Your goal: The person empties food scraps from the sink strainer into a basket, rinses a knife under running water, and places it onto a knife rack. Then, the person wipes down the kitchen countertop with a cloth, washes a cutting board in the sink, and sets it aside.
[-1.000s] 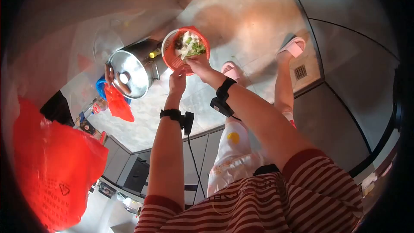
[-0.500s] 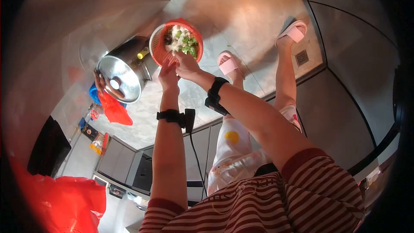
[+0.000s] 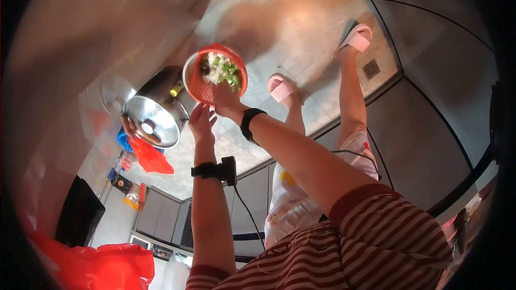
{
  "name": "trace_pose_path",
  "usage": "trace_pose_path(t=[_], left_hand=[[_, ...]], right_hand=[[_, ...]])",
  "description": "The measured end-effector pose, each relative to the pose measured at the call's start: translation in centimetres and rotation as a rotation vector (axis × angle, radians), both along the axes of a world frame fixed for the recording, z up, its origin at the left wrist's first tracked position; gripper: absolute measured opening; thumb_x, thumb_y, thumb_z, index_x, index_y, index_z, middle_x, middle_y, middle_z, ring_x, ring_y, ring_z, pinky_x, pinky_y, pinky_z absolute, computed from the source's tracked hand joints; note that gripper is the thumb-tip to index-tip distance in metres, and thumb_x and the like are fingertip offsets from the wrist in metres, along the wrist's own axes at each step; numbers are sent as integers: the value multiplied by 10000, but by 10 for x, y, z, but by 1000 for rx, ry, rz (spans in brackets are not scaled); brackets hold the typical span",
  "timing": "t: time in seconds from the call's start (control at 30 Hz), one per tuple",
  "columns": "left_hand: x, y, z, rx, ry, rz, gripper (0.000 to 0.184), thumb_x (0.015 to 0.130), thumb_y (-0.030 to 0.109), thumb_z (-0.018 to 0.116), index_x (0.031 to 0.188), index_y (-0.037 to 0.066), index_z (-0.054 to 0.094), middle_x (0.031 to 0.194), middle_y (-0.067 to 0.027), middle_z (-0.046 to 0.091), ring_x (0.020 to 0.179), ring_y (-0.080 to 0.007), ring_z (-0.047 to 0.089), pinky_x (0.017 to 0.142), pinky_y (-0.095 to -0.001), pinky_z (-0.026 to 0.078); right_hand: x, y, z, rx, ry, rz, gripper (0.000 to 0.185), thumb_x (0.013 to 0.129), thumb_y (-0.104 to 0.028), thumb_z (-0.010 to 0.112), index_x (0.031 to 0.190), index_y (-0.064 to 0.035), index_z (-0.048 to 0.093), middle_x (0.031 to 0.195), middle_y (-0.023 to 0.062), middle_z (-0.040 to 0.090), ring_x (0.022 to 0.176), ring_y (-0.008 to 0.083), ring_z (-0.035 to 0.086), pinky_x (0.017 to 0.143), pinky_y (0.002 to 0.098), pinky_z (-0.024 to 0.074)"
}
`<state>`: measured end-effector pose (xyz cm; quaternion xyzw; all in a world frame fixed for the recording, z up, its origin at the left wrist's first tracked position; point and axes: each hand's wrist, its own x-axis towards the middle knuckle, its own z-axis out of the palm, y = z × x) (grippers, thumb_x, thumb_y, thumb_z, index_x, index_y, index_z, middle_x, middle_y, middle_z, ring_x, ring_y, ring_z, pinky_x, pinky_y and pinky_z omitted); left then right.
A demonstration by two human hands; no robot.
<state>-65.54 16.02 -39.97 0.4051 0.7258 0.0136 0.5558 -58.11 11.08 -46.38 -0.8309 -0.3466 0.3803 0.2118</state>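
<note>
A red mesh basket (image 3: 201,92) with a pale rim on one side is in the upper middle of the head view. White pieces and green leafy scraps (image 3: 230,72) lie in it. My right hand (image 3: 226,100) is over the basket's near edge, its fingers stretched toward the scraps and partly blurred. I see nothing held in it. Just below the basket, my left hand (image 3: 201,122) has its fingers apart, close to the near rim; I cannot tell if they touch it. Both wrists wear black straps.
Left of the basket is a shiny metal pot (image 3: 153,122) with a knobbed lid. A red plastic bag (image 3: 150,156) lies beside it. Pink slippers (image 3: 280,91) are on my feet on the tiled floor, near a floor drain (image 3: 371,69). Grey cabinets (image 3: 430,123) stand at right.
My hands were close together at the basket's near edge and are now apart. The right reaches further over the basket; the left has drawn back and spread its fingers. The view has shifted slightly.
</note>
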Motion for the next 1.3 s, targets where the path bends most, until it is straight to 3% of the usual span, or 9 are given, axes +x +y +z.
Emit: trace_pose_path(t=[0.1,0.13,0.17,0.3,0.47,0.67,0.83,1.07,1.3], left_hand=[[-3,-1,11,-31,24,-25,333,800,111,559,1120,26,517,944,-73,574,802,-171,568,635,-296,497],[-5,0,15,-59,52,-74,420,791,157,564,1176,24,458,1045,-101,548,865,-213,569,701,-329,480],[-5,-1,21,-39,42,-77,422,787,165,574,1172,30,466,1036,-97,554,861,-214,567,699,-332,479],[16,-4,60,57,-29,-11,309,795,117,571,1090,39,524,897,-46,573,779,-150,560,616,-282,477],[99,-10,139,177,-295,-125,239,838,111,527,1067,43,526,982,-28,565,867,-146,560,711,-295,479],[284,-55,287,370,-618,-463,174,817,77,552,979,15,574,863,-47,598,764,-111,563,646,-244,475],[409,-96,382,508,-971,-783,54,805,16,563,853,19,587,888,-65,603,806,-109,553,710,-239,453],[529,-159,443,464,-923,-949,70,796,25,591,850,-18,586,890,-50,595,846,-83,536,721,-221,438],[613,-134,429,1072,-658,-1331,391,752,165,643,1074,-18,520,1187,-193,452,1104,-286,447,884,-363,390]], right_hand=[[9,-5,21,-22,186,27,690,680,-48,545,1297,13,242,1288,258,322,1080,345,468,863,361,429],[12,-2,12,181,478,-175,844,642,47,508,1373,-188,156,1178,257,419,1073,372,455,888,361,385],[9,-5,10,231,455,-329,601,644,39,518,1218,-129,456,938,214,565,918,354,552,769,346,444],[55,-3,76,410,492,-557,55,671,-20,584,696,-39,629,596,98,587,560,216,588,536,300,459],[170,-13,247,726,949,-771,131,716,-31,595,833,20,624,690,93,626,652,127,604,590,256,482],[383,-168,511,1130,203,-492,120,760,12,612,880,12,617,802,82,630,722,99,600,618,214,483],[511,-316,673,869,-372,-614,65,752,-64,617,771,-4,631,658,20,605,618,51,536,568,214,453],[702,-432,595,-261,-295,-277,302,652,-72,576,932,39,595,738,130,620,681,200,606,525,295,469],[738,-439,595,83,-416,-483,106,684,-52,581,734,34,619,563,101,585,464,149,571,465,274,453]])
